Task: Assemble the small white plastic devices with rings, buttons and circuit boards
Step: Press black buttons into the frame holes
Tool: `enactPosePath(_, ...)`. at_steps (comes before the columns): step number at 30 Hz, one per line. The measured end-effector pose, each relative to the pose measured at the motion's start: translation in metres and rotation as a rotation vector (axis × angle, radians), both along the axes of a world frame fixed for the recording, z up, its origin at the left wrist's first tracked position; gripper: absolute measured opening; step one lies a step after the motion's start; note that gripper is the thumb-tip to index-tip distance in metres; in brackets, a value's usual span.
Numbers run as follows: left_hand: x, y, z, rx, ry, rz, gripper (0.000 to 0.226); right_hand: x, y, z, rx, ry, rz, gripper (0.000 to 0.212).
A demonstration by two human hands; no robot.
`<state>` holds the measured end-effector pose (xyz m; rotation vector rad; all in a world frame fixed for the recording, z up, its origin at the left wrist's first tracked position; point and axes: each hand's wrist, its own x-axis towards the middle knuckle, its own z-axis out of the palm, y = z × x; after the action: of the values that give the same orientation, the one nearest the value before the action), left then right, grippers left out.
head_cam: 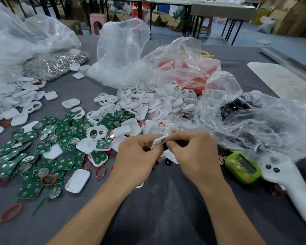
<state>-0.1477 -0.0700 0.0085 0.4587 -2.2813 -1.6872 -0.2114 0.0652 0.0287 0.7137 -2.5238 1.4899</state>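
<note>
My left hand (137, 154) and my right hand (194, 152) meet above the grey table, fingers curled round one small white plastic shell (157, 141). A tiny metal part shows between my fingertips; a black button sits just below them. Green circuit boards (42, 156) lie scattered at the left. Red rings (101, 171) lie among them. A heap of white shells (148, 105) rises behind my hands.
Clear plastic bags hold red parts (184, 68), black buttons (231, 108) and silver metal clips (55, 64). A green timer (242, 167) and a white handheld controller (293, 184) lie at the right. More white covers (12, 99) are piled far left.
</note>
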Motion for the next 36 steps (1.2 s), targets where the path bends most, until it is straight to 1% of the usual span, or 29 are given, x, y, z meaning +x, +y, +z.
enactPosePath(2, -0.001, 0.000, -0.001, 0.048, -0.003, -0.015, 0.028, 0.001, -0.002, -0.001, 0.002, 0.049, -0.023, 0.048)
enactPosePath(3, -0.001, 0.000, -0.001, 0.076, -0.005, -0.016, 0.029, 0.001, -0.003, -0.003, -0.004, 0.060, -0.043, 0.041)
enactPosePath(5, 0.000, -0.001, -0.001, 0.130, -0.010, -0.004, 0.028, 0.001, -0.005, -0.007, -0.018, 0.066, -0.089, 0.020)
enactPosePath(6, 0.000, -0.001, 0.000, 0.161, -0.010, 0.006, 0.026, 0.001, -0.006, -0.009, -0.030, 0.059, -0.118, 0.016)
enactPosePath(9, 0.000, 0.000, 0.005, 0.315, 0.010, 0.046, 0.022, 0.001, -0.008, -0.009, -0.103, -0.010, -0.177, 0.011)
enactPosePath(11, 0.000, 0.001, 0.009, 0.399, 0.019, 0.058, 0.022, 0.001, -0.007, -0.008, -0.141, -0.106, -0.123, 0.009)
enactPosePath(13, 0.000, 0.001, 0.011, 0.431, 0.022, 0.051, 0.019, 0.000, -0.006, -0.008, -0.148, -0.172, -0.054, 0.007)
enactPosePath(15, 0.001, 0.001, 0.012, 0.415, 0.020, 0.042, 0.017, 0.000, -0.006, -0.007, -0.136, -0.154, -0.026, 0.009)
enactPosePath(17, 0.001, 0.001, 0.010, 0.346, 0.012, 0.032, 0.017, 0.001, -0.006, -0.006, -0.126, -0.130, -0.007, 0.010)
enactPosePath(21, 0.003, 0.001, 0.007, 0.184, 0.023, 0.006, 0.027, 0.001, -0.007, -0.007, -0.117, -0.111, 0.009, 0.014)
enactPosePath(25, 0.005, 0.002, 0.008, 0.127, 0.057, -0.042, 0.026, -0.001, -0.005, -0.006, -0.093, -0.097, -0.011, 0.017)
enactPosePath(29, 0.006, 0.002, 0.006, 0.080, 0.083, -0.027, 0.033, 0.001, -0.005, -0.007, -0.092, -0.068, -0.028, 0.017)
enactPosePath(30, 0.006, 0.003, 0.007, 0.090, 0.098, -0.011, 0.032, 0.002, -0.005, -0.007, -0.105, -0.083, -0.019, 0.015)
enactPosePath(31, 0.005, 0.004, 0.007, 0.110, 0.114, 0.008, 0.030, 0.001, -0.006, -0.007, -0.133, -0.142, 0.004, 0.013)
enactPosePath(34, 0.003, 0.004, 0.008, 0.210, 0.151, 0.077, 0.035, 0.000, -0.007, -0.004, -0.269, -0.418, 0.124, 0.003)
enactPosePath(36, 0.003, 0.004, 0.007, 0.261, 0.152, 0.070, 0.038, 0.001, -0.006, -0.003, -0.299, -0.465, 0.123, 0.005)
